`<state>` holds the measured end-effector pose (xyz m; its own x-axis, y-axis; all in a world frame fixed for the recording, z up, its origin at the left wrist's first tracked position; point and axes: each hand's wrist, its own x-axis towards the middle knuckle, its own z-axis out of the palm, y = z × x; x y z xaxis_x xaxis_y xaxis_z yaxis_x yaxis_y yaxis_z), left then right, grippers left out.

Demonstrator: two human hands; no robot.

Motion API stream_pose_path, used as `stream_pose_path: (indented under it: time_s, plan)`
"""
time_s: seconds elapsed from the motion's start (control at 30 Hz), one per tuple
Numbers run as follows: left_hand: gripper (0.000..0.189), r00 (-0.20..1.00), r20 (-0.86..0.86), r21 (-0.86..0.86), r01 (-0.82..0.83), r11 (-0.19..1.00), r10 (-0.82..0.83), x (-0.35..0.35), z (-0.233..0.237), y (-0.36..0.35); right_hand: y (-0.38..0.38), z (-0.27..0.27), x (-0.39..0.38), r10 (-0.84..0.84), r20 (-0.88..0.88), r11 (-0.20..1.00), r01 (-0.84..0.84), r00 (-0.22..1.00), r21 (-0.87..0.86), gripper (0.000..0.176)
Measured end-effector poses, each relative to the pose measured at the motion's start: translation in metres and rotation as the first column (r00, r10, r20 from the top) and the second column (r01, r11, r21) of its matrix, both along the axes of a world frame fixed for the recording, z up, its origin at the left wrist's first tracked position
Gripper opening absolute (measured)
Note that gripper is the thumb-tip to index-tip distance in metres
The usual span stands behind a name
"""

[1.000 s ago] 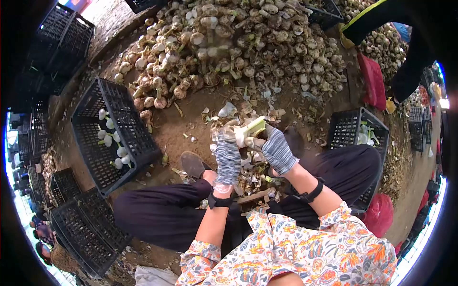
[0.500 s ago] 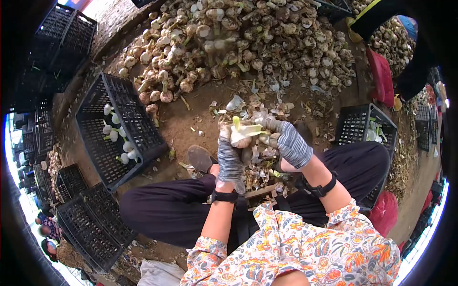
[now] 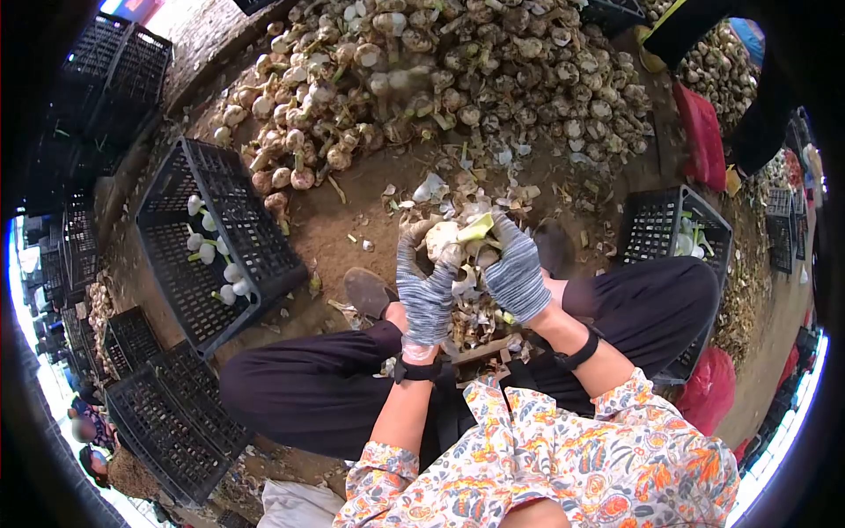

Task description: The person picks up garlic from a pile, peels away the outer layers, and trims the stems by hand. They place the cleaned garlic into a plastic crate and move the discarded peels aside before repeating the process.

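A garlic bulb [image 3: 443, 238] with a short green stem is held between my two gloved hands, above the ground between my legs. My left hand [image 3: 425, 295], in a grey striped knit glove, curls its fingers around the bulb from the left. From the right, my right hand [image 3: 518, 275] closes on the bulb's stem side, its fingertips partly hidden. Loose garlic skins [image 3: 475, 319] lie on the ground beneath both hands.
A large heap of untrimmed garlic [image 3: 458, 79] spreads ahead. At left, a black crate [image 3: 255, 242] holds several white trimmed bulbs; another black crate [image 3: 647, 224] with bulbs stands at right. Stacked crates [image 3: 172, 409] sit lower left. A red stool-like object [image 3: 700, 136] is upper right.
Both hands have turned around the bulb, their backs now facing up. The right hand has moved down and closer to the left one, and the bulb's stem points up to the right.
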<state>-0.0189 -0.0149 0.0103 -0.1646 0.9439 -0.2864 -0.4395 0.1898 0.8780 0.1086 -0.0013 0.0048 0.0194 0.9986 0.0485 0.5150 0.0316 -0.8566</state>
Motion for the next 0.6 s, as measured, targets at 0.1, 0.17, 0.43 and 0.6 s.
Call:
stream_pose_path:
  time_s: [0.1, 0.17, 0.43, 0.6]
  plan:
    - [0.046, 0.998, -0.05, -0.001, 0.042, 0.999, -0.042, -0.005, -0.002, 0.001, 0.007, 0.001, 0.008, 0.025, 0.043, 1.0, -0.025, 0.999, -0.004, 0.04]
    - [0.047, 0.991, 0.039, -0.051, 0.131, 0.99, -0.129, -0.009, -0.006, 0.005, 0.01, 0.0, 0.015, 0.015, 0.003, 1.0, -0.015, 1.0, -0.017, 0.038]
    - [0.056, 0.835, 0.32, -0.134, 0.507, 0.851, -0.447, -0.022, 0.014, 0.006, 0.033, -0.006, 0.056, -0.046, -0.286, 0.972, -0.023, 0.957, -0.235, 0.028]
    - [0.062, 0.961, 0.253, -0.224, 0.175, 0.959, -0.116, -0.01, -0.005, 0.007, 0.022, 0.042, 0.038, -0.064, -0.872, 0.861, -0.415, 0.485, -0.294, 0.026]
